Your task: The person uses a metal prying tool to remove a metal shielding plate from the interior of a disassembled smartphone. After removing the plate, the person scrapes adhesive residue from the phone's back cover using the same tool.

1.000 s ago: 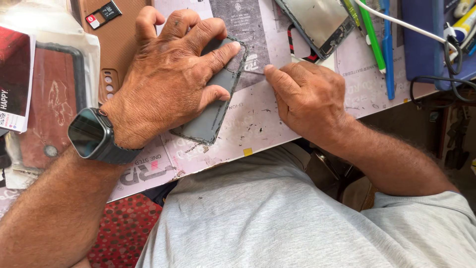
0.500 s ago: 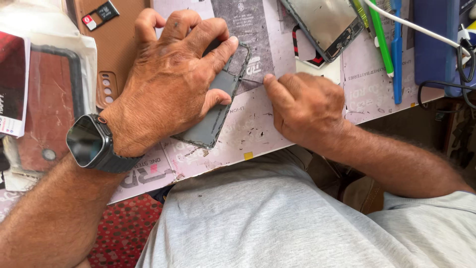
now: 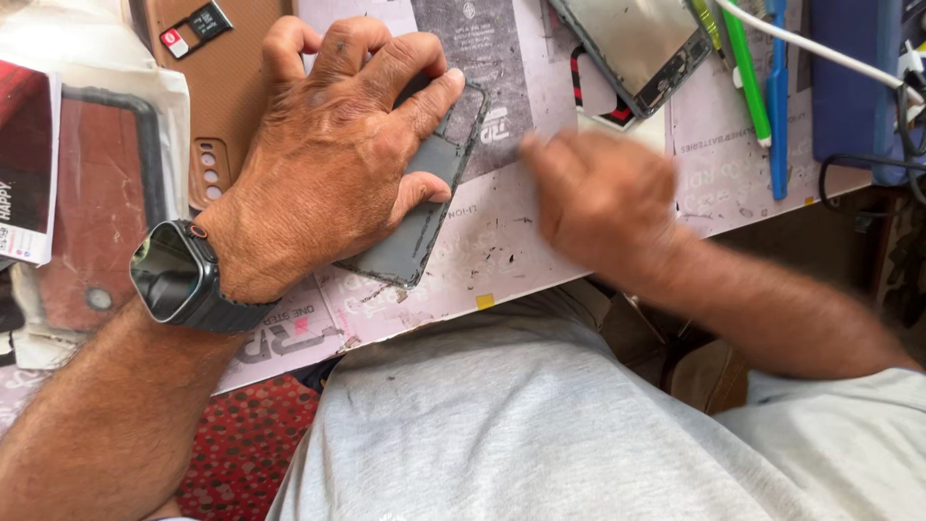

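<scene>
phone point(image 3: 424, 207): dark grey back, black rim
work mat point(image 3: 502, 241): pale pink-white, grey lettering, dark specks — one small yellow square at the near edge
smartwatch point(image 3: 174, 275): black case, black ribbed band
phone case point(image 3: 217, 106): tan-brown
second case point(image 3: 96, 203): brick red, black border
opened phone point(image 3: 632, 43): grey-beige inside, dark frame
pens point(image 3: 762, 87): one green, one blue
cable point(image 3: 820, 53): white
shirt point(image 3: 540, 425): light grey
cloth point(image 3: 246, 449): dark red — paler dots

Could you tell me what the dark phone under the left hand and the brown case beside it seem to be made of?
The phone under the left hand looks like glass in a dark metal frame: flat, smooth, dull grey sheen, thin hard rim. The brown case looks like soft matte plastic or silicone, perhaps leather-look: even, unreflective surface with moulded camera cut-outs.
</scene>
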